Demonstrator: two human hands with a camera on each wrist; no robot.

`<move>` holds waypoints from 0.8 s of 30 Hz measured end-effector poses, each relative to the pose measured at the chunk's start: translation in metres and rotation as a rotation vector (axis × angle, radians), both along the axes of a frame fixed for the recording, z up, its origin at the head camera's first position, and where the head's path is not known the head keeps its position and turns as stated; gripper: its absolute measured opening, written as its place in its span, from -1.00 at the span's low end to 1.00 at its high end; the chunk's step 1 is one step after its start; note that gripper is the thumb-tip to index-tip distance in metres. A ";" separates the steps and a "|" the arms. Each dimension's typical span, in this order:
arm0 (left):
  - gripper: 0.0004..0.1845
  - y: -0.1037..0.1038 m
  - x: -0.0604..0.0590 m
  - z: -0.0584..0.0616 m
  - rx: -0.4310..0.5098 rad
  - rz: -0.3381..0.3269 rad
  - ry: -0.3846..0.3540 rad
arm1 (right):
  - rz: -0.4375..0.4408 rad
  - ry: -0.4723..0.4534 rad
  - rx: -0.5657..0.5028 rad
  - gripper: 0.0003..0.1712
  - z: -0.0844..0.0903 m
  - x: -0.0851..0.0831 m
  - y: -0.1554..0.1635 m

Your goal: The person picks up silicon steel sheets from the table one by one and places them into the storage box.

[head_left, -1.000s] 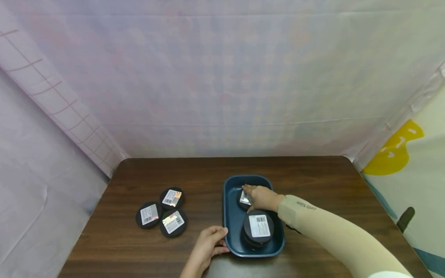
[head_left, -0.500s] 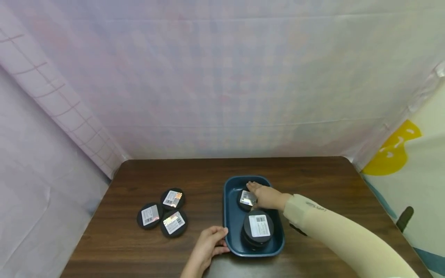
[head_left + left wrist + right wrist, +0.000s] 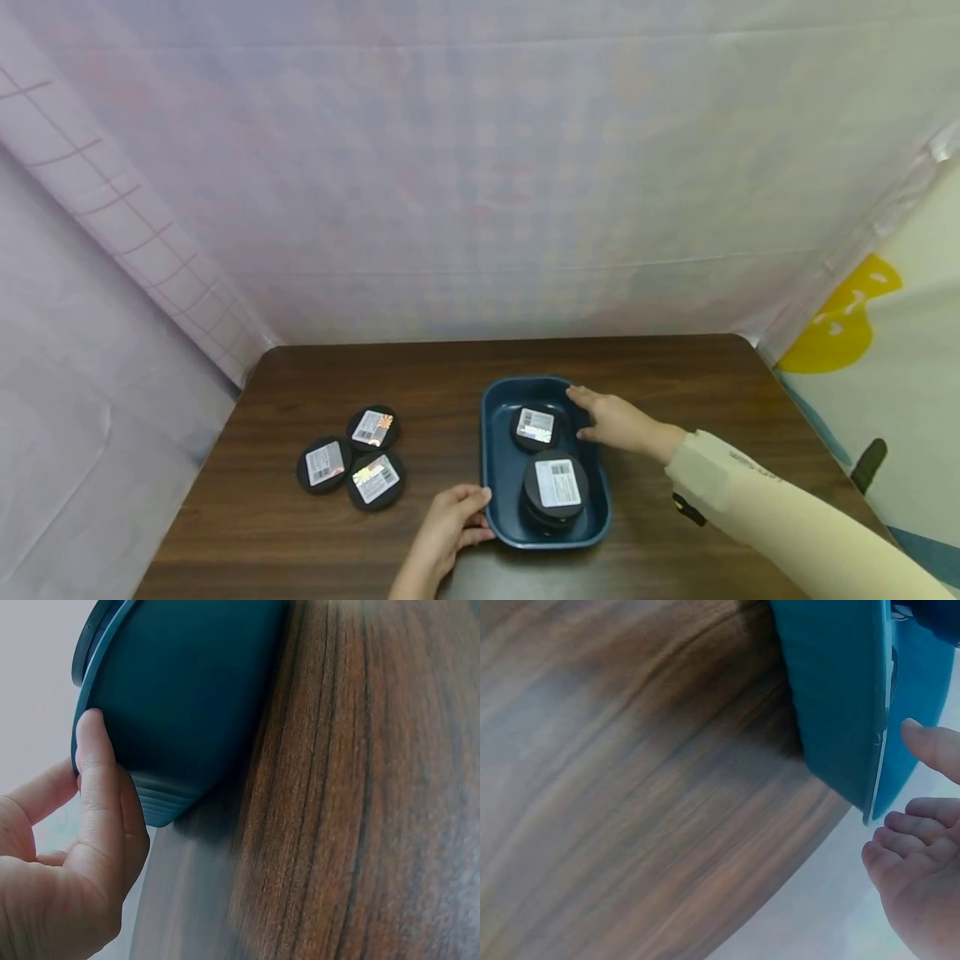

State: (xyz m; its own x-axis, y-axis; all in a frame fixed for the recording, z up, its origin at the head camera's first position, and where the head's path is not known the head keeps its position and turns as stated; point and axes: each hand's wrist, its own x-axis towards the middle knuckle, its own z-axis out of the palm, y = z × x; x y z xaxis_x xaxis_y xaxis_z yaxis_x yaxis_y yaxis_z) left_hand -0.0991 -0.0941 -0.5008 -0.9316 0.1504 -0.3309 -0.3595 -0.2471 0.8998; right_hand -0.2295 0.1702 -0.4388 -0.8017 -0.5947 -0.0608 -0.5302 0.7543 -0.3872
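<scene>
Blue, smooth-sided and with rounded corners, the tray (image 3: 506, 479) stands on the wood-grain table (image 3: 442, 371), with a strip of wood between its far rim and the table's far edge. On its left, a wider stretch of table separates it from three labelled black discs (image 3: 376, 481), clustered and lying flat; on its right, wood runs out beneath the pale sleeve (image 3: 780, 508). Inside, bare floor shows along the left wall and in the far end, while the disc stack (image 3: 556, 487) takes up much of the near end.

The tray's long axis runs away from the person, its far end leaning slightly left. A single disc (image 3: 536, 426) lies label up just beyond the stack, so the two line up roughly along that axis.

At the near left corner, the left hand (image 3: 450, 527) pinches the rim, thumb on one side and fingers against the outer wall. The right hand (image 3: 625, 423) is at the far right corner, thumb and fingers spread apart, holding nothing; whether its fingertips touch the rim cannot be told. The single disc lies to the left of those fingertips, near them and well apart from the left hand.
</scene>
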 end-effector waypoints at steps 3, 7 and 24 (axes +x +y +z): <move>-0.79 -0.002 0.000 -0.001 -0.001 -0.001 -0.001 | -0.026 -0.002 -0.020 -0.21 0.000 0.004 0.005; -0.77 -0.005 -0.002 -0.001 -0.007 0.000 -0.003 | -0.060 -0.033 -0.050 -0.20 0.001 0.010 0.008; -0.78 -0.007 -0.003 -0.003 -0.010 0.005 -0.006 | -0.204 -0.212 -0.229 -0.26 -0.005 0.051 0.021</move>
State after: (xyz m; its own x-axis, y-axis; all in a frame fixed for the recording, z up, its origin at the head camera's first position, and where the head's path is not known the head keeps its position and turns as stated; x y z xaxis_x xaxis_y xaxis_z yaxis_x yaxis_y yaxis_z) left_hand -0.1019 -0.1013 -0.5037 -0.9305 0.1420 -0.3377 -0.3634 -0.2402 0.9002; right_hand -0.1790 0.1909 -0.4435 -0.8888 -0.4417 -0.1222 -0.2679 0.7172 -0.6433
